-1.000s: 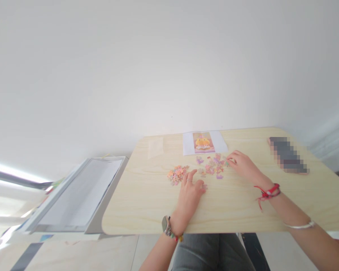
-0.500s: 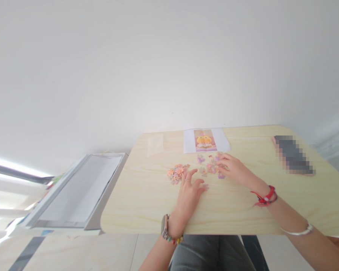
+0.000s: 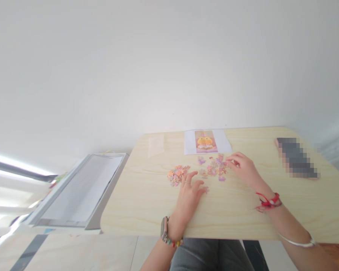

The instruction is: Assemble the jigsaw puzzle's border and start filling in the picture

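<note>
Small pastel puzzle pieces lie on a light wooden table (image 3: pixel 141 210). One cluster (image 3: pixel 177 174) sits left of centre, and a looser scatter (image 3: pixel 214 167) lies to its right. My left hand (image 3: pixel 190 194) rests flat on the table just below the left cluster, fingers spread, a single piece (image 3: pixel 205 188) by its thumb. My right hand (image 3: pixel 243 167) is at the right edge of the scatter, fingertips pinched together on the pieces; whether it holds one I cannot tell. A printed picture sheet (image 3: pixel 206 141) showing an orange figure lies behind the pieces.
A clear plastic bag (image 3: pixel 156 145) lies at the table's back left. A blurred dark flat object (image 3: pixel 297 158) rests at the right. A white tray-like unit (image 3: pixel 79 192) stands left of the table. A white wall rises behind. My knees show under the front edge.
My right hand reached left into the scatter half a second ago, then drew back to its right edge. My left hand stayed put. The view shifted slightly.
</note>
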`<state>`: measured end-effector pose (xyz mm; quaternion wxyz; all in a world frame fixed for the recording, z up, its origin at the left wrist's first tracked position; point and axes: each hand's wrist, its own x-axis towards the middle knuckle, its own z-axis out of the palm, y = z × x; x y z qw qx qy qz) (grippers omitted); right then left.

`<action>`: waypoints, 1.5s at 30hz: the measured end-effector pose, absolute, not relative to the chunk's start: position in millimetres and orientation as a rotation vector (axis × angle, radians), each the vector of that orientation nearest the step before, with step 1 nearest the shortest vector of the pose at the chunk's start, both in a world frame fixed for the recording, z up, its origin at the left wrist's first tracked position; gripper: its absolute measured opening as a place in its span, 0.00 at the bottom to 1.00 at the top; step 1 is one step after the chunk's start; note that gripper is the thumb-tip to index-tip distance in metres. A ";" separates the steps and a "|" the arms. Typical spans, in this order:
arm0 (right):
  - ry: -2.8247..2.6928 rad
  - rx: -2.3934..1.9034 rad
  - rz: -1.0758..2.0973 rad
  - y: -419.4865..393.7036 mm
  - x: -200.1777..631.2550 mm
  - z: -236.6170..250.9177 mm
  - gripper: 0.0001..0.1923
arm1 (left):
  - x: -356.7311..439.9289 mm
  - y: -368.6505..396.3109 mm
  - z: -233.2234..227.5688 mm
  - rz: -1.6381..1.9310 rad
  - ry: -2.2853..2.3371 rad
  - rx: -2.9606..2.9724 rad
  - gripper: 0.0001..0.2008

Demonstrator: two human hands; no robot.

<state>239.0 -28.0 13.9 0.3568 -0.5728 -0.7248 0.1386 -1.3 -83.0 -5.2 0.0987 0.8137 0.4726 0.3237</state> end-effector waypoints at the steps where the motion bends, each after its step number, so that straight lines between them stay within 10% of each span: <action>1: -1.852 -1.479 0.360 -28.4 240.3 13.7 0.09 | -1.4 -82.8 -5.9 0.964 1.397 2.405 0.05; 45: -2.291 -1.707 0.208 -5.6 189.0 25.0 0.08 | 1.3 -80.4 -6.6 0.967 1.356 2.429 0.03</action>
